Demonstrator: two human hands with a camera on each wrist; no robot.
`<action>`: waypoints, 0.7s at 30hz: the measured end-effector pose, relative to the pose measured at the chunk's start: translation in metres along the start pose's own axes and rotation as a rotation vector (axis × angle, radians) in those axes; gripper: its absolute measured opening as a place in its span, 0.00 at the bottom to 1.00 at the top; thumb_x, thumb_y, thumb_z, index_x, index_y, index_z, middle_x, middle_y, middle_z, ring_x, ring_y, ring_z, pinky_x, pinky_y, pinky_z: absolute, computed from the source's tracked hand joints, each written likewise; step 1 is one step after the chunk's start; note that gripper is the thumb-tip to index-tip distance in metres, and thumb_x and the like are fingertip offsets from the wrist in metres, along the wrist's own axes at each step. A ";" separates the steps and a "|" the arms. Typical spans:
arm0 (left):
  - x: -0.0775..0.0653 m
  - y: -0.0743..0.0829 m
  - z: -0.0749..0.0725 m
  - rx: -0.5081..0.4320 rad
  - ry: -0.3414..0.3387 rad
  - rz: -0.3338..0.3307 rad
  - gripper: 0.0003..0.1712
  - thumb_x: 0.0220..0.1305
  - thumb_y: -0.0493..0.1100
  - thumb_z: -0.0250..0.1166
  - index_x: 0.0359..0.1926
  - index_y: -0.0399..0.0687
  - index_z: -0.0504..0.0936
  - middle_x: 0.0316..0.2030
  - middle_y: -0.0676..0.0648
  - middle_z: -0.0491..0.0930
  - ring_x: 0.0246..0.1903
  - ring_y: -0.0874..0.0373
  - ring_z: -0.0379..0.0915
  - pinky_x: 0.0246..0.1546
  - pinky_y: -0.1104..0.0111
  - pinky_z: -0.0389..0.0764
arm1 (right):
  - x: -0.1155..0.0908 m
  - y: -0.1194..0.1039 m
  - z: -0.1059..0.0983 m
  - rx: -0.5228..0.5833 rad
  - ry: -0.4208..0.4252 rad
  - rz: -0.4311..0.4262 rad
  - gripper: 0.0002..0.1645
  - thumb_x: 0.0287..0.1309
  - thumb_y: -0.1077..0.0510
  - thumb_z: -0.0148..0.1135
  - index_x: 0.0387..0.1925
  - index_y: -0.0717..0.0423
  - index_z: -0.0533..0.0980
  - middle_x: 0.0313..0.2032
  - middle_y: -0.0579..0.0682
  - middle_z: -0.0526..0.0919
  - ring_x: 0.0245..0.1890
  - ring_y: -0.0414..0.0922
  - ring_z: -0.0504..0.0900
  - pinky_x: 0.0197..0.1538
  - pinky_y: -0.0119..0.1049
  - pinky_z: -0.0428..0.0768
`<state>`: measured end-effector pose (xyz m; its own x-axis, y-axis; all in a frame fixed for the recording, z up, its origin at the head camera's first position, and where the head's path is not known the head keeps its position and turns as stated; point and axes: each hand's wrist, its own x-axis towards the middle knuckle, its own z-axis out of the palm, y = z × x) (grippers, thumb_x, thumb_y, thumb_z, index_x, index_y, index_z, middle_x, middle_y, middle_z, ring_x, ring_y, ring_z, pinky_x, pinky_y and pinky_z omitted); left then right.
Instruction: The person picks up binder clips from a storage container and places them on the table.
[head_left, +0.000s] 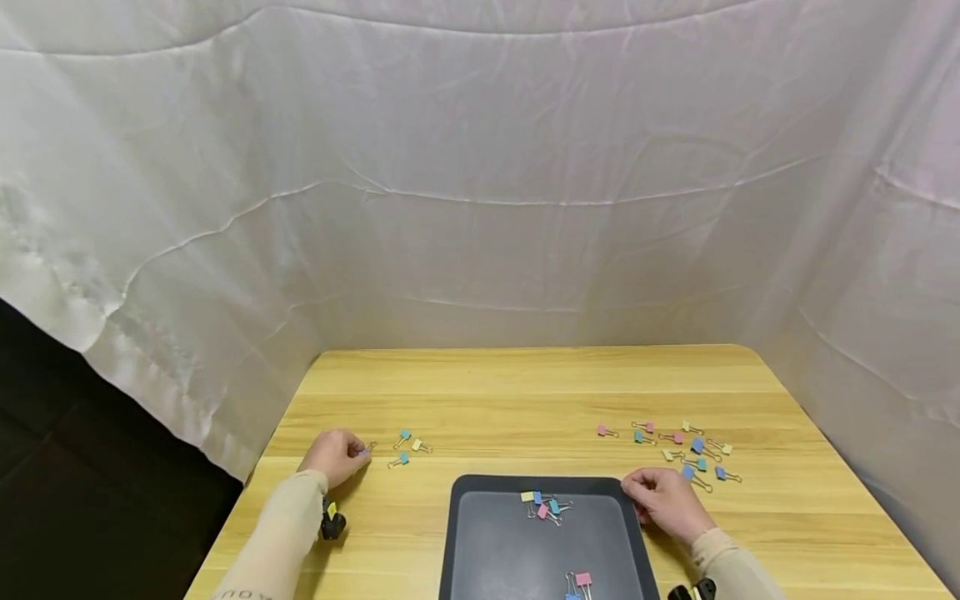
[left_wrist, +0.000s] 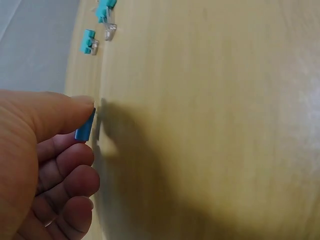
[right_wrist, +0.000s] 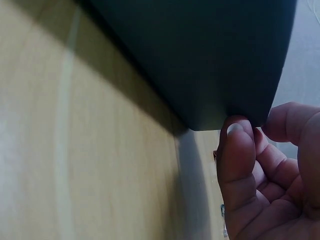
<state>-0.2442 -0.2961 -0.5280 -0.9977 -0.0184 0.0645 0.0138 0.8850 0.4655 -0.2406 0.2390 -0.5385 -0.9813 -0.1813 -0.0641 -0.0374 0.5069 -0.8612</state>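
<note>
Left hand [head_left: 333, 457]: grip pinches blue binder clip [left_wrist: 85, 126]. Right hand [head_left: 667, 502]: grip pinches grey tray [head_left: 502, 546] corner. Left sleeve [head_left: 273, 537] bears cropped lettering [head_left: 246, 595], unclear.

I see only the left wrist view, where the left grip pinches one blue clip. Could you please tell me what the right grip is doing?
Observer: The right grip holds the dark tray at its far right corner.
Operator: Thank you. Are there any clips inside this tray?
Observer: Yes, a small cluster of clips lies near its far edge.
Operator: And are there other clips on the table, outside of my view?
Observer: Yes, loose clips lie scattered on the table, beyond the tray and to its right.
</note>
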 end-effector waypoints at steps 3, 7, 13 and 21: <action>-0.001 -0.003 0.003 0.004 -0.001 0.003 0.06 0.50 0.43 0.69 0.27 0.46 0.84 0.22 0.56 0.76 0.24 0.64 0.70 0.30 0.66 0.74 | 0.000 0.000 0.000 0.005 0.000 -0.001 0.10 0.57 0.57 0.59 0.32 0.62 0.79 0.17 0.51 0.75 0.16 0.44 0.75 0.20 0.35 0.76; -0.002 -0.003 0.004 -0.003 -0.006 -0.001 0.06 0.50 0.44 0.69 0.28 0.47 0.84 0.23 0.56 0.77 0.25 0.63 0.71 0.31 0.65 0.75 | -0.001 -0.001 0.000 0.003 0.000 -0.004 0.10 0.57 0.57 0.59 0.32 0.62 0.79 0.17 0.51 0.75 0.16 0.44 0.75 0.20 0.35 0.76; -0.004 0.002 0.001 -0.018 0.004 -0.022 0.08 0.50 0.46 0.70 0.29 0.47 0.84 0.26 0.55 0.79 0.27 0.62 0.73 0.33 0.63 0.76 | -0.001 -0.001 0.001 -0.001 0.004 -0.002 0.09 0.57 0.58 0.59 0.31 0.62 0.79 0.17 0.51 0.75 0.16 0.44 0.75 0.20 0.35 0.76; 0.000 0.021 0.004 -0.028 0.000 0.009 0.13 0.51 0.47 0.69 0.35 0.44 0.84 0.26 0.56 0.78 0.27 0.64 0.71 0.31 0.66 0.75 | -0.001 -0.001 0.001 -0.011 0.009 -0.008 0.09 0.57 0.57 0.59 0.31 0.61 0.79 0.16 0.50 0.75 0.16 0.44 0.75 0.20 0.35 0.76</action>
<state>-0.2441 -0.2759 -0.5216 -0.9976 -0.0101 0.0685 0.0248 0.8716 0.4897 -0.2399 0.2380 -0.5381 -0.9827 -0.1779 -0.0522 -0.0477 0.5147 -0.8560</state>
